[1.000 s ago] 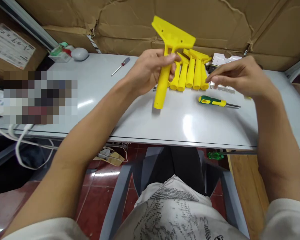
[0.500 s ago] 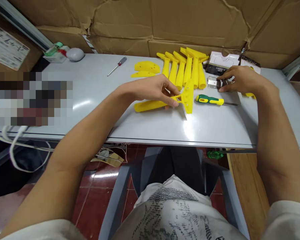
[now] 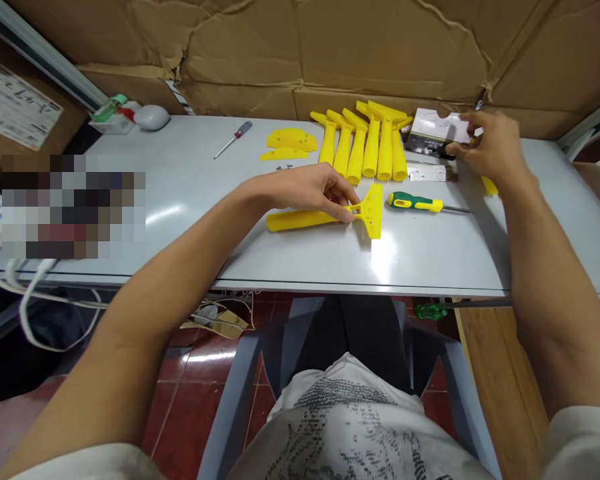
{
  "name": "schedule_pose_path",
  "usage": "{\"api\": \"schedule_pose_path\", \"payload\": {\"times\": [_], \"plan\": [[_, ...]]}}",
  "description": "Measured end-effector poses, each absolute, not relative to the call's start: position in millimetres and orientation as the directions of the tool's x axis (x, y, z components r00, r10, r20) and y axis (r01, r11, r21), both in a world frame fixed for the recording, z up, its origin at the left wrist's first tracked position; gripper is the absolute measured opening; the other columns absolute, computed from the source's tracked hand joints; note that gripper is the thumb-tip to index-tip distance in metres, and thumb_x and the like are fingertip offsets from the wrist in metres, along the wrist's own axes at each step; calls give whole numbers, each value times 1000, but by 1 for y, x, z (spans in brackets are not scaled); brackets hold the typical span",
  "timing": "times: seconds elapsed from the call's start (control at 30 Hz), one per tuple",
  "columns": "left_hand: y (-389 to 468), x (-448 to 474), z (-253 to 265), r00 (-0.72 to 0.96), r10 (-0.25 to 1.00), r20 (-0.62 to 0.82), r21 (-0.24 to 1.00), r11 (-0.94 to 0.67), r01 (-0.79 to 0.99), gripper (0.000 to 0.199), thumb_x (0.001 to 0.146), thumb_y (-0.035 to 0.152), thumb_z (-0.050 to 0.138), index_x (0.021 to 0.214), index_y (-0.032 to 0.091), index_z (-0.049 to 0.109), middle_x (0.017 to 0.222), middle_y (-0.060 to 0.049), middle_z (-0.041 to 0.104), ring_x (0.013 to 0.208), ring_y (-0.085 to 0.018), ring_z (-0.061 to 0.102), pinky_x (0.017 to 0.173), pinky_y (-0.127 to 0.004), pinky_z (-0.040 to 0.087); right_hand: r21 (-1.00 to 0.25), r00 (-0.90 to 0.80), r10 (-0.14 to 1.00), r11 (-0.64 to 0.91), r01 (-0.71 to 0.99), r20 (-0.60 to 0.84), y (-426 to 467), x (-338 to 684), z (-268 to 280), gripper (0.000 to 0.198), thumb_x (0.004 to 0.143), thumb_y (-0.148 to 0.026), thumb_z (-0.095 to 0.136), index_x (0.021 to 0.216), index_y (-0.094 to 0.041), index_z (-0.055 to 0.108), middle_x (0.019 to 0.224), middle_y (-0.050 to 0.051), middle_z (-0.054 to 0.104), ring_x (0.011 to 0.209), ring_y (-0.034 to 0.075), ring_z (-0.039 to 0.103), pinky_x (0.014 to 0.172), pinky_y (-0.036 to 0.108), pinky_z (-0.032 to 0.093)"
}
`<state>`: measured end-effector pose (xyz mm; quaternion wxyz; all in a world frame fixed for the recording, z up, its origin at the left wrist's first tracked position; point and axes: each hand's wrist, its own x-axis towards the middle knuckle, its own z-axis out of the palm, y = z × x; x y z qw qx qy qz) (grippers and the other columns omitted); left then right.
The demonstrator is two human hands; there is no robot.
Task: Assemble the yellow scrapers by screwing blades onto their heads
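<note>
My left hand [image 3: 325, 192] is closed around the neck of a yellow plastic scraper handle [image 3: 300, 219], which lies sideways with its wide head [image 3: 374, 212] to the right. My right hand [image 3: 490, 143] is at the right end of a small white-and-black box [image 3: 436, 132], thumb at its front and fingers over its top. Just in front of that box lie flat metal blades [image 3: 433, 172]. A green-and-yellow screwdriver [image 3: 416, 202] rests between my hands, its tip pointing right. Under my right wrist, part of a yellow piece [image 3: 490, 187] shows.
Several yellow scraper handles [image 3: 371, 147] stand in a row at the back. Left of them are two yellow plates [image 3: 291, 139], a few small screws [image 3: 284, 167] and a small screwdriver [image 3: 233, 139]. A white mouse [image 3: 151, 117] sits farther left. Cardboard [image 3: 240, 53] lines the back.
My right hand has left the metal blades and moved back to the box. The blades now lie flat on the table. My left hand has lowered the scraper handle slightly.
</note>
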<state>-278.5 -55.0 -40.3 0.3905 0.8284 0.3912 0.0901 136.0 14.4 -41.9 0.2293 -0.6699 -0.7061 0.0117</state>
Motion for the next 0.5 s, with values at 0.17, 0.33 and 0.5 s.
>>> {"api": "schedule_pose_path", "payload": {"times": [0.17,0.33,0.5], "plan": [[-57,-277,-38,677,719,-161,725,-379,575,53,90,65,98,131,32,101,114,-6,97,110,-34,91,107,-51,71,-276,-31,954,118,954,298,20,131,-55,69,114,-26,93,180,-21,76,174,29,72,153,34,66,136,48,48],[-62,-272,-29,648,724,-239,706,-329,627,63,89,67,97,138,27,99,118,-6,95,113,-33,88,111,-48,67,-232,-11,970,68,970,241,28,134,-57,86,116,-43,91,192,-15,61,179,28,72,161,41,68,143,53,45],[-65,-269,-25,621,728,-290,710,-271,650,69,87,67,99,142,25,98,123,-7,93,121,-34,85,114,-47,64,-228,45,975,6,974,218,31,127,-59,68,120,-32,82,185,-16,68,168,26,79,151,37,71,141,51,45]]}}
